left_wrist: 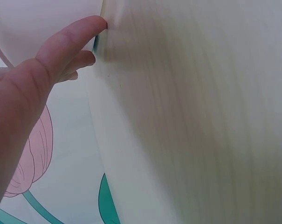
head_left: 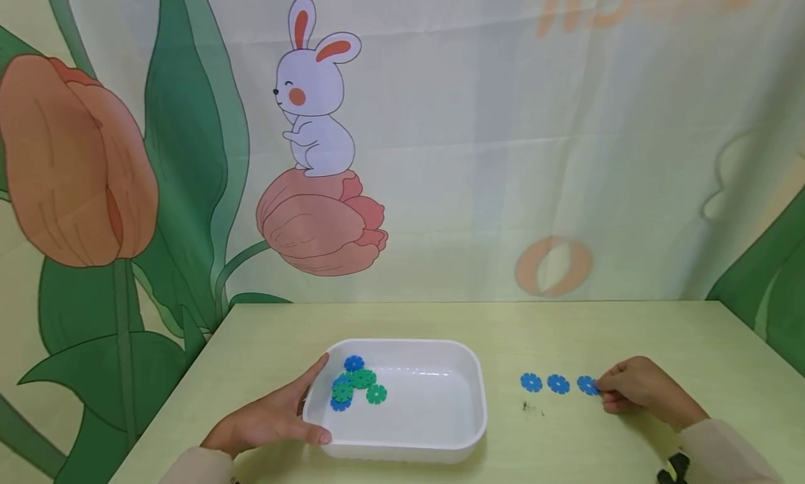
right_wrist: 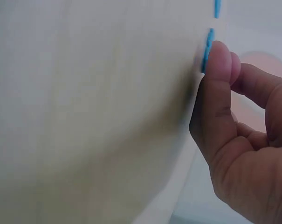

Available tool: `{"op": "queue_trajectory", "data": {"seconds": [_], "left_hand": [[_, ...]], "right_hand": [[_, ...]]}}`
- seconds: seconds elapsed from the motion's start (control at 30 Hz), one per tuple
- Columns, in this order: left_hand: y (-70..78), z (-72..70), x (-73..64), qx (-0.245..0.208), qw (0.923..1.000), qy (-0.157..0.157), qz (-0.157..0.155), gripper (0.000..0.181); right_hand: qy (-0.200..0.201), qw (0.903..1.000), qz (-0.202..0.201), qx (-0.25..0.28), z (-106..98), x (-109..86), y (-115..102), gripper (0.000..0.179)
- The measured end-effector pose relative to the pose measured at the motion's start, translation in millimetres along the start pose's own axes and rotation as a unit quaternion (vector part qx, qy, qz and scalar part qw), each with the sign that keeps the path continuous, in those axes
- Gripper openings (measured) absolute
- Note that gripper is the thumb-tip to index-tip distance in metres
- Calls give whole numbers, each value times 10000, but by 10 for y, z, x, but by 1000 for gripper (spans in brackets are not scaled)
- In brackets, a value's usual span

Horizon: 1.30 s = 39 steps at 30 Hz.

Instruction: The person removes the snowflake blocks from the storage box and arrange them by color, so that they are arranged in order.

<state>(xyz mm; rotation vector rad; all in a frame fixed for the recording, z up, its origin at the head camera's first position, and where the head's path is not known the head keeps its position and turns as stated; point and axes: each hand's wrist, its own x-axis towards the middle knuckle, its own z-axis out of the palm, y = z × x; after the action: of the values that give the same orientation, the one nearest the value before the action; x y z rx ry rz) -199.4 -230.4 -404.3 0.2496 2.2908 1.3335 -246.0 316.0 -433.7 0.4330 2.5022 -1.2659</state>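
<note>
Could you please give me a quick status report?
Left grip holding tray. Right grip pinching rightmost blue disc. Two more blue discs in line. Nothing visibly in the way.

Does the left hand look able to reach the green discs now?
Likely yes: the left hand touches the tray, the green discs lie inside near that hand, and nothing covers the open top.

3 blue notched discs point(head_left: 557, 384) flat in row, R of wht tray point(head_left: 428, 411) w/ blue/grn pcs point(head_left: 376, 394)

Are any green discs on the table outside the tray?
No, the visible green discs all lie inside the white tray, and the three discs in the row beside it are blue.
</note>
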Motion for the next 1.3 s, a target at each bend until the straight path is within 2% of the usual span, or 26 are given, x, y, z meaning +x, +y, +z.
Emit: {"op": "queue_trajectory", "data": {"seconds": [0.13, 0.27, 0.47, 0.53, 0.7, 1.0, 1.3], "left_hand": [[4, -1, 1, 34, 10000, 62, -67, 116], [0, -13, -3, 47, 10000, 16, -18, 116], [-6, -18, 8, -21, 9998, -156, 128, 115], [-2, -8, 9, 7, 9999, -83, 72, 116], [11, 15, 3, 29, 9999, 88, -84, 116], [3, -4, 7, -45, 10000, -6, 52, 116], [-1, 4, 5, -89, 9999, 89, -64, 114]], "right_hand": [[-162, 9988, -461, 32, -72, -109, -74, 17], [-325, 9952, -884, 284, -92, -190, -192, 19], [-653, 9889, -1259, 438, 18, -318, -440, 24], [-756, 9865, -1383, 438, 73, -343, -522, 25], [-934, 9815, -1585, 530, 218, -382, -717, 26], [-1013, 9787, -1700, 542, 477, -490, -1113, 24], [-1209, 9718, -1907, 681, 767, -543, -1420, 19]]}}
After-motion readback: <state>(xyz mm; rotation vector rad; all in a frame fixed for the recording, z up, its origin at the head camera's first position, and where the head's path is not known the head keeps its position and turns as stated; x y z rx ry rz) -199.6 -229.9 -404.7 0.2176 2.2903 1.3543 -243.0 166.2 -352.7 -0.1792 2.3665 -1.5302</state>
